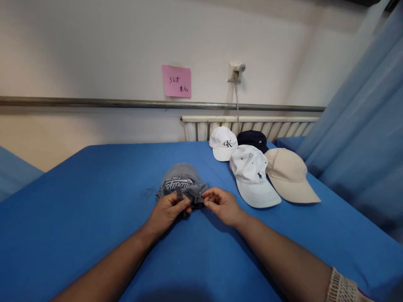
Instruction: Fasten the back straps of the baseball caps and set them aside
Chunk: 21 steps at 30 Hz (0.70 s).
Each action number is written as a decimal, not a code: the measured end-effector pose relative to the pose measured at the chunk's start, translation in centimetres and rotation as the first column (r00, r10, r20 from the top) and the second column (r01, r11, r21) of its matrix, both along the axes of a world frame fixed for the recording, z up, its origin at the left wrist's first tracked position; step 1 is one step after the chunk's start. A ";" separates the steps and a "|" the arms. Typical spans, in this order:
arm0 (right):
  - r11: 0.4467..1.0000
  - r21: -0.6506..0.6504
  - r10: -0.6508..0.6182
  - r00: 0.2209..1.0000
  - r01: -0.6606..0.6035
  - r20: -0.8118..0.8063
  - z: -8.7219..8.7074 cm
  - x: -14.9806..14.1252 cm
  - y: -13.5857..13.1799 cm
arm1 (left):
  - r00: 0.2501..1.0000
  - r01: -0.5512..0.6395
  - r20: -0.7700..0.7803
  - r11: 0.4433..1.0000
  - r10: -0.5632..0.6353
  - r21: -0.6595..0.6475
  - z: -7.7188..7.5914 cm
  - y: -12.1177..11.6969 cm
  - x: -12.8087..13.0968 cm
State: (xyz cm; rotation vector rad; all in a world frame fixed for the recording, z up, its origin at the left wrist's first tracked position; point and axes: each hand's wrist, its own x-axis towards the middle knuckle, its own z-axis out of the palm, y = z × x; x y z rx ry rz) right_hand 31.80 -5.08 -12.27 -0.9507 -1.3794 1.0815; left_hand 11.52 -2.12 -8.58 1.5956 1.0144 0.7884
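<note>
A grey baseball cap [181, 171] with white and red lettering rests on the blue sheet [94, 218], its back strap [179, 193] turned toward me. My left hand [171, 209] pinches the dark strap between thumb and fingers. At the other side, the thumb and fingertips of my right hand [224, 205] close on the cap's edge beside the strap buckle [197, 199]. Part of the strap hangs below my left fingers. The left fingers hide some of the cap's rear opening.
To the right sit a white cap [223, 140] with black letters, a dark navy cap [252, 138], a pale cap [248, 167] with a small logo and a beige cap [288, 170]. Behind are a radiator [201, 130], a metal rail [126, 103] and a blue curtain [355, 126].
</note>
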 end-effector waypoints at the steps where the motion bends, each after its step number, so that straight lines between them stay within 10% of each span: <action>1: 0.999 0.010 -0.034 0.999 0.034 0.031 -0.1 -0.1 0.0 | 1.000 -0.017 -0.002 1.000 0.017 0.000 -0.2 0.0 0.1; 21: 0.940 0.336 -0.171 0.932 0.057 0.320 1.7 -0.4 -1.5 | 0.986 0.145 -0.096 0.986 -0.138 0.080 0.7 -0.7 1.0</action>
